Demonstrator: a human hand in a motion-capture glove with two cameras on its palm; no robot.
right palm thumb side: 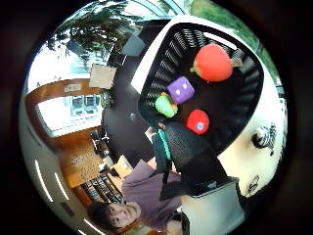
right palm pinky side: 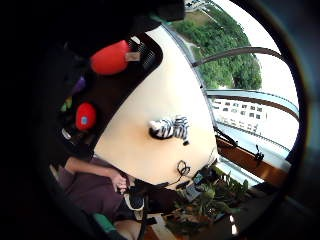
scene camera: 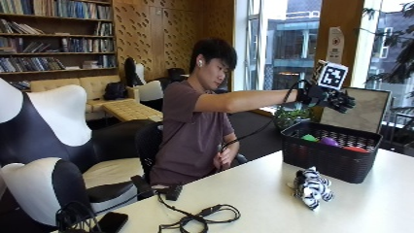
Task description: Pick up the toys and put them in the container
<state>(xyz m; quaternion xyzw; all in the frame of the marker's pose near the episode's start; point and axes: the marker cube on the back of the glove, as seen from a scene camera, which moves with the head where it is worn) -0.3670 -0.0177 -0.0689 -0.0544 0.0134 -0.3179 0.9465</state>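
My grip (scene camera: 328, 98) hangs high above the basket (scene camera: 323, 158), arm stretched out, fingers spread & straight, nothing in them. The one toy left out is the zebra (scene camera: 310, 187): it sits on the bench (scene camera: 259, 194) just beside the basket's near wall, on my side of it, well below the grip and a bit back toward my body. So next reach, I'd say, goes down & inward, past the basket rim, not across it. In the little-finger palm view the zebra (right palm pinky side: 169, 128) lies alone on pale benchtop (right palm pinky side: 145, 100), long axis roughly along the basket's edge, head end away from the striped rump; can't tell if it's sitting up or on its side from there, outside view suggests slumped upright. Right hand is the nearer one anyway; bare left is down at my lap.

Inside the basket (right palm thumb side: 161, 73), thumb-side view: big red toy (right palm thumb side: 212, 62), purple cube (right palm thumb side: 181, 89), green piece (right palm thumb side: 166, 105), smaller red one w/ blue spot (right palm thumb side: 198, 121), all on the floor of it, apart from each other bar green & purple, which touch. Task looks nearly done, one pick left.

Further out: black cable (scene camera: 200, 216) coiled on the bench near my end.
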